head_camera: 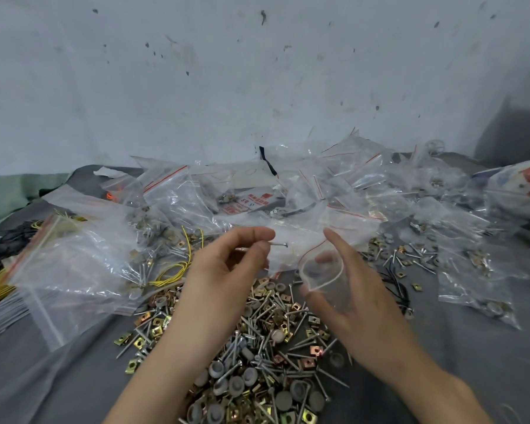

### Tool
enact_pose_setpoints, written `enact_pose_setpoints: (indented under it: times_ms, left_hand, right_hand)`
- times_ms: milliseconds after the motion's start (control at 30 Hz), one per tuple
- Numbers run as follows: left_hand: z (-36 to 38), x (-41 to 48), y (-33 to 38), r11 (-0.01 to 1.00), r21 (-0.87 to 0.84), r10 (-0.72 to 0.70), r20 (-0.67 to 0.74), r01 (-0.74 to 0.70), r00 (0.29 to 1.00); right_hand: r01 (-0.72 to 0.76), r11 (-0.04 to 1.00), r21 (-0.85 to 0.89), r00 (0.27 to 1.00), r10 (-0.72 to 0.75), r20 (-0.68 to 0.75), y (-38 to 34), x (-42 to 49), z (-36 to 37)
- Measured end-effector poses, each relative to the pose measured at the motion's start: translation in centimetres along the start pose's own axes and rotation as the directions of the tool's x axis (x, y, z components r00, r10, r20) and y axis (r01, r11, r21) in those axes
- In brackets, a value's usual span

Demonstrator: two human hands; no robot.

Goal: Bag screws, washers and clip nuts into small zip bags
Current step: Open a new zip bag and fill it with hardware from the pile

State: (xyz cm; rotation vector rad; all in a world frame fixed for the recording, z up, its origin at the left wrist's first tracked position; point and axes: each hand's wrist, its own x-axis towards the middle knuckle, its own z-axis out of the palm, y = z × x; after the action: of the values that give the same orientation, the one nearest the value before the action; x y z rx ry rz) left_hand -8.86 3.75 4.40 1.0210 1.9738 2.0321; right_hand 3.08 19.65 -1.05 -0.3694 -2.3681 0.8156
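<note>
My left hand (227, 264) pinches a thin metal screw (277, 245) between thumb and fingertips, its head pointing right toward the bag. My right hand (346, 289) holds a small clear zip bag (322, 270) with its red-lined mouth spread open, facing the screw a short gap away. Below both hands lies a loose heap of screws, grey washers and brass clip nuts (266, 338) on the grey cloth.
Many filled and empty zip bags (364, 191) pile up at the back against a stained white wall. A large clear bag (74, 264) lies at left beside yellow wire ties (172, 270). Filled small bags (478, 289) lie at right. A printed packet (251, 203) sits mid-back.
</note>
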Motion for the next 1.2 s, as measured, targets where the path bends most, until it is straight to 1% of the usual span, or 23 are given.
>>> enact_pose_setpoints:
  times_ms: [100,233,333,467,567,633,700,767,800,900,967,1000,1067,1100,1200]
  left_hand:
    - [0.0,-0.3,0.1,0.999,0.025,0.018,0.033,-0.019,0.999]
    - [-0.2,-0.5,-0.2,0.992,0.113,0.052,0.050,-0.057,0.997]
    - [-0.1,-0.7,-0.4,0.985,0.166,0.044,0.061,-0.053,0.997]
    - [0.8,-1.1,-0.4,0.952,0.285,0.072,0.135,-0.108,0.988]
    - [1.3,-1.3,-0.3,0.936,0.323,0.082,0.193,-0.142,0.978]
    - [1.2,-1.3,-0.4,0.941,0.310,0.082,0.177,-0.135,0.981]
    - [0.9,-1.2,-0.5,0.951,0.289,0.075,0.121,-0.108,0.990]
    - [0.5,-1.2,-0.9,0.938,0.333,0.064,0.097,-0.093,0.993]
    - [0.3,-1.2,-1.2,0.921,0.378,0.052,0.113,-0.092,0.992]
    - [0.4,-1.6,-2.2,0.830,0.550,-0.044,0.229,-0.092,0.972]
    - [0.9,-1.9,-2.9,0.704,0.695,-0.106,0.303,-0.144,0.947]
    - [1.1,-2.0,-3.1,0.619,0.765,-0.131,0.326,-0.180,0.936]
    - [1.5,-2.1,-3.5,0.442,0.867,-0.185,0.340,-0.231,0.922]
    - [1.7,-2.2,-3.6,0.382,0.894,-0.208,0.330,-0.234,0.921]
    - [2.7,-2.5,-3.7,0.264,0.943,-0.239,0.267,-0.202,0.934]
  right_hand:
    - [0.038,0.999,-0.033,0.999,-0.037,0.025,-0.4,-0.3,0.5]
    - [0.039,0.998,-0.045,0.998,-0.037,0.046,-0.6,-0.6,0.8]
    - [0.048,0.997,-0.067,0.997,-0.044,0.065,-0.8,-0.6,0.7]
    - [0.061,0.996,-0.070,0.995,-0.054,0.085,-1.0,-0.6,0.7]
    - [0.087,0.994,-0.065,0.995,-0.082,0.063,-1.0,-0.5,0.8]
    - [0.094,0.994,-0.053,0.995,-0.092,0.037,-1.0,-0.4,0.8]
    - [0.089,0.996,-0.030,0.996,-0.089,0.007,-0.9,-0.3,0.6]
    - [0.070,0.997,-0.012,0.997,-0.071,-0.011,-0.5,-0.3,0.5]
    - [0.055,0.999,-0.001,0.998,-0.055,-0.015,-0.3,-0.4,0.4]
    - [0.030,0.999,0.038,0.999,-0.028,-0.046,0.2,-0.3,0.2]
    - [0.008,0.996,0.092,0.996,0.000,-0.084,0.4,-0.2,-0.1]
    - [-0.003,0.992,0.125,0.994,0.016,-0.105,0.4,-0.1,-0.3]
    - [-0.029,0.979,0.202,0.988,0.059,-0.146,0.3,0.0,-0.7]
    - [-0.037,0.970,0.241,0.983,0.080,-0.167,0.3,0.0,-0.9]
    - [-0.052,0.950,0.307,0.968,0.123,-0.219,0.4,0.1,-1.4]
